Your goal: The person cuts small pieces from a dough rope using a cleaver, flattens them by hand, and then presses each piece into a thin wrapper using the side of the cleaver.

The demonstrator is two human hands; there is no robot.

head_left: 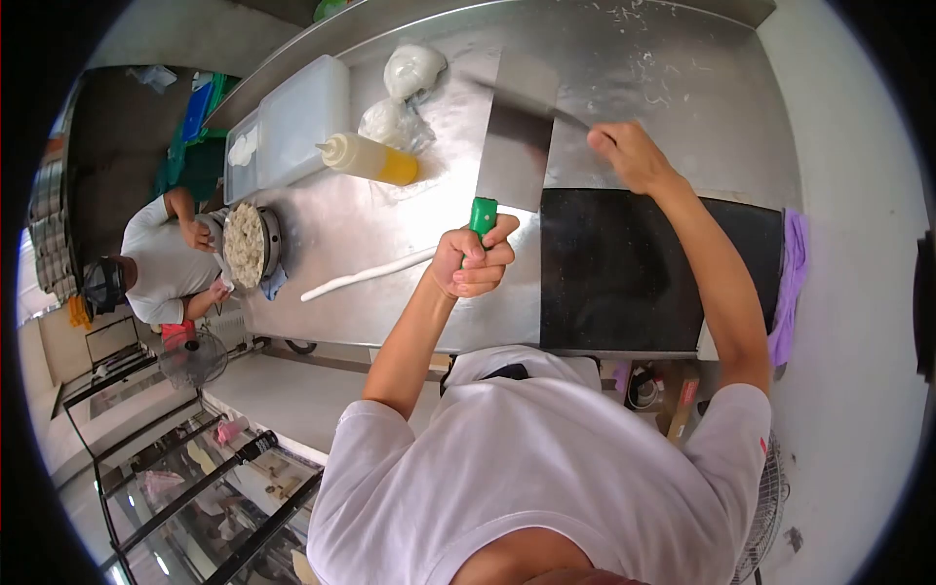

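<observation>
My left hand (pixel 476 258) is wrapped around the green handle of a cleaver (pixel 512 166), whose broad, flat rectangular blade points away from me over the steel table. My right hand (pixel 634 156) grips a long, dark, thin-bladed tool (pixel 565 115), smeared by motion, with its handle hidden in the fist. This tool reaches left across the cleaver's blade in this view, and a dark reflection shows on the blade below it. A thin white dough rope (pixel 366 274) lies on the table, its right end passing behind my left hand.
A squeeze bottle (pixel 375 161) of yellow liquid lies near plastic bags (pixel 414 73) and a lidded plastic box (pixel 302 122). A black mat (pixel 624 273) covers the front right, beside a purple cloth (pixel 792 283). At left, a person (pixel 161 253) works by a round pan (pixel 273 244) of pale filling.
</observation>
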